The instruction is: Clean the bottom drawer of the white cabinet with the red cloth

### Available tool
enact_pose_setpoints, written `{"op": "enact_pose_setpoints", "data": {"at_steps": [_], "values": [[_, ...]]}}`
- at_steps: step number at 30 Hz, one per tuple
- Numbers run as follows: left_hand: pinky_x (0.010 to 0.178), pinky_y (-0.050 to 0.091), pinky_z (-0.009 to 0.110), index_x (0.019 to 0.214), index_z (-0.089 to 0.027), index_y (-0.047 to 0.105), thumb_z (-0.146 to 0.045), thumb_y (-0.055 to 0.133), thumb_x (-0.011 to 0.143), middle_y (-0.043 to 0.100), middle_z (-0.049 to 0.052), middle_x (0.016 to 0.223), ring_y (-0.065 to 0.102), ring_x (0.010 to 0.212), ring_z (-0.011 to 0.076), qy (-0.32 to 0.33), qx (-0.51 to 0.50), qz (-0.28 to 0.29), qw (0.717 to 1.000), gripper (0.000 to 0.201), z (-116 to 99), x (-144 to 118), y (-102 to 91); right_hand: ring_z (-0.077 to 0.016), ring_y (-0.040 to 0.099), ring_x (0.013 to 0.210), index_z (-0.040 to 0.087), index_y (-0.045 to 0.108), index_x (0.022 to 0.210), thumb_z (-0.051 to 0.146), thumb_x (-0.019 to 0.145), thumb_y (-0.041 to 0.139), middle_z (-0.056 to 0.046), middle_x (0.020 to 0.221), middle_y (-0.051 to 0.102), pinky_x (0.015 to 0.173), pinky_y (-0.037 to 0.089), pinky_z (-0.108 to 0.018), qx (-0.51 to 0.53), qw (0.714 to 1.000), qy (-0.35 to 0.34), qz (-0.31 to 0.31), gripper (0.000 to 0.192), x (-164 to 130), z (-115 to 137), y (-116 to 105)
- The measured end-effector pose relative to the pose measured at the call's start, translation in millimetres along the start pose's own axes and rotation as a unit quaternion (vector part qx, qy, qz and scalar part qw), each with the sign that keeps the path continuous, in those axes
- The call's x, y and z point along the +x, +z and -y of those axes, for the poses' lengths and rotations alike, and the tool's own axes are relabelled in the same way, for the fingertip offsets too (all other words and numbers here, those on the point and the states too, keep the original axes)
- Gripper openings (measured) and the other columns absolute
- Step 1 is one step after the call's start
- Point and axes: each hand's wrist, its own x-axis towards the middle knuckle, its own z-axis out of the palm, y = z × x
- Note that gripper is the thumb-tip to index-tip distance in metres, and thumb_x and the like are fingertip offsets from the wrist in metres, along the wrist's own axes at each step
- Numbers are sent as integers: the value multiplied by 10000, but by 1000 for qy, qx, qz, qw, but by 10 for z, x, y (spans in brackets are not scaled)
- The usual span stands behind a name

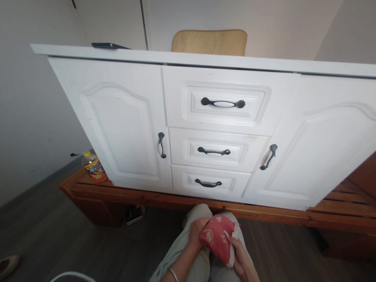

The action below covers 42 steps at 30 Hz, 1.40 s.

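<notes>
- Two hands are working one small red cloth [217, 239] with white markings, down over the lap, right in front of the white cabinet [206, 125]. The left hand [196, 233] is closing its grip around the cloth's upper left edge, and the right hand [239, 255] is pinching the lower right end, thumb lying on top.
- Both grips are looking narrow and light (more fingertips than palm), so my guess is the cloth could be slipping out of one side if either hand is tugging harder than the other.
- If it's dropping, it's probably landing on the lap or sliding off onto the dark floor [71, 245], since nothing is sitting underneath to catch it.
- The knee is sitting close to the wooden platform [154, 198] under the cabinet, so a sudden lean forward could be bumping it.
- Over on the left end of that platform a bottle [93, 167] with an orange label is standing just beside the cabinet's corner; it's well apart from the hands, so I'm not worrying much.
- A white cable [59, 278] is looping across the floor on the left, which looks like a trip risk when standing up.
</notes>
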Motion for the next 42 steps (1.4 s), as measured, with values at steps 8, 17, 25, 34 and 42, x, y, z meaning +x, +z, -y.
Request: {"op": "enact_pose_setpoints", "data": {"at_steps": [8,17,25,34,42], "values": [[845,447,287,881,-206,719,-334,553,958,787,62,1008,696,973,201,2,10,8,1000,223,-1,-1,2,-314,783,978,144,711,1150,349,619,959,-118,1034,835,1000,587,-499,3,1000,1,4,621,-18,17,23],[945,528,381,931,-168,707,-330,612,999,758,24,1011,695,999,186,-3,18,16,1000,200,5,22,15,-344,770,1050,149,725,1146,354,620,957,-129,1032,834,1013,577,-516,5,1000,0,3,610,-24,13,24],[958,548,401,953,-172,700,-389,606,1014,738,27,1020,690,1002,184,-18,10,-6,1000,245,3,-3,32,-333,767,1066,150,702,1157,339,623,957,-122,1031,835,1012,580,-506,9,1000,7,3,621,-38,34,43],[921,546,380,913,-179,693,-421,630,996,729,14,968,680,936,170,-12,-9,10,1000,264,41,14,42,-348,759,1100,143,718,1136,327,640,952,-134,1029,833,1008,585,-509,12,1000,6,5,578,-48,39,53],[972,524,405,952,-190,702,-445,631,990,736,29,1021,683,1015,190,-10,-11,24,1000,268,51,9,32,-346,756,1109,144,711,1153,337,646,949,-130,1040,832,1016,580,-517,11,1000,5,7,592,-21,20,15]]}}
